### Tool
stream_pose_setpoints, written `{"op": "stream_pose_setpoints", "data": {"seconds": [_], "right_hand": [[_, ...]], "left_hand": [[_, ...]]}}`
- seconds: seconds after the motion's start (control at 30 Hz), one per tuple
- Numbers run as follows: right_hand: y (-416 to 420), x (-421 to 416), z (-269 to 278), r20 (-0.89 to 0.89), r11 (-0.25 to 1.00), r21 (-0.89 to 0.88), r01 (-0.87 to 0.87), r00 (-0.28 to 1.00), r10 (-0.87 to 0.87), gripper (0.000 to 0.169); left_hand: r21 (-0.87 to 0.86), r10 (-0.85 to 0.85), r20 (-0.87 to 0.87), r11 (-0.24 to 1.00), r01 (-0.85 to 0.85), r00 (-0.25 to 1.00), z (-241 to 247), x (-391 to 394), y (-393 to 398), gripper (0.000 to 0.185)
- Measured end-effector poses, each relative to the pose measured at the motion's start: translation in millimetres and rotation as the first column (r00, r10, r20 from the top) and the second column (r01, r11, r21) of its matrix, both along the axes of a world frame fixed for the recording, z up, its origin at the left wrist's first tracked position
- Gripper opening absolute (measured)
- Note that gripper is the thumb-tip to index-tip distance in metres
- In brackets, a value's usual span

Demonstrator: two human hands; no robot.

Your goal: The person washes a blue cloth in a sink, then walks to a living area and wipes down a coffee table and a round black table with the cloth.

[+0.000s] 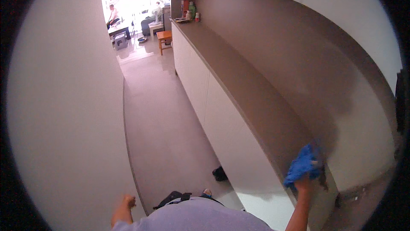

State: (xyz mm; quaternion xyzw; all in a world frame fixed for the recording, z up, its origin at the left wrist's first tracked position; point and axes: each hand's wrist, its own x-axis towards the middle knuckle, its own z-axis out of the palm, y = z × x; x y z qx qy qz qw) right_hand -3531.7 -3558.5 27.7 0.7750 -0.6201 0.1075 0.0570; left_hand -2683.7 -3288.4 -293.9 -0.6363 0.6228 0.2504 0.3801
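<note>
My right hand [303, 183] is shut on a blue cloth [301, 165], which lies over most of the fingers. Hand and cloth are at the near end of a long brown countertop [237, 67], set into a white cabinet unit. Motion blurs the cloth's far edge, and whether all of it touches the surface is unclear. Low on the left, my left hand [129, 200] hangs beside the white wall [64, 103]. Its fingers look curled but are blurred, and I see nothing in them.
White cabinet doors [221, 109] line the passage floor [160, 119]. Several bottles [191, 10] stand at the counter's far end. Beyond are an orange wooden stool [164, 35], a grey plastic stool [120, 41] and a seated person [113, 15]. A dark object [220, 174] lies by the cabinet base.
</note>
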Motion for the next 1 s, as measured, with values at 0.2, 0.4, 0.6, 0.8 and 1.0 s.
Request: {"op": "stream_pose_setpoints", "data": {"seconds": [0.2,0.4,0.6,0.8,1.0], "right_hand": [[-125.8,128.2,36.7,-0.083,0.991,0.135,-0.023,0.996,0.034,0.057],[-287.6,230.7,34.9,-0.006,0.967,0.104,-0.231,0.972,0.233,0.06],[-446.8,336.5,30.8,0.076,0.979,0.143,-0.148,0.987,0.138,0.066],[-576.1,408.5,27.1,0.125,0.993,-0.018,-0.12,0.985,0.121,0.051],[-710.6,456.3,-4.9,0.027,0.993,-0.116,-0.008,1.0,0.011,0.045]], "left_hand": [[0.289,0.77,-0.28,-0.503,-0.815,-0.574,-5.9,-90.7,63.6,0.015],[0.354,0.697,-0.478,-0.405,-0.843,-0.535,47.2,-57.3,-85.7,0.013],[0.319,0.591,-0.67,-0.318,-0.893,-0.45,51.7,36.7,-298.3,0.013],[0.226,0.592,-0.766,-0.12,-0.967,-0.252,58.0,94.9,-532.4,0.021],[0.177,0.34,-0.94,0.563,-0.807,0.031,133.6,109.3,-741.0,0.023]]}}
